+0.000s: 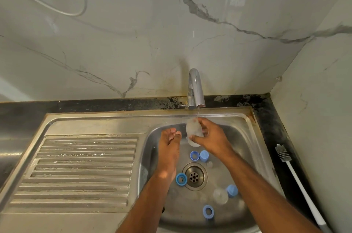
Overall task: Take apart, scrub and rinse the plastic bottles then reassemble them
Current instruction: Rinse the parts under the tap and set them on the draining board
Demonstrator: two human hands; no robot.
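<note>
My right hand (211, 137) is shut on a clear plastic bottle body (193, 130), holding it under a thin stream from the tap (195, 90). Just left of the bottle, my left hand (169, 147) hovers with fingers together, holding nothing. Several blue parts lie in the sink basin (245, 149): a ring (194, 155) and a cap (204, 155) behind the drain (194, 176), a ring (181, 179) left of the drain, a cap (232, 190) and a ring (208, 211) near the front. A clear dome-shaped piece (220, 195) rests beside the front cap.
A white-handled bottle brush (297, 177) lies on the dark counter right of the sink. The ribbed steel draining board (80, 171) stretches to the left. A marble-patterned wall stands close behind the tap and on the right.
</note>
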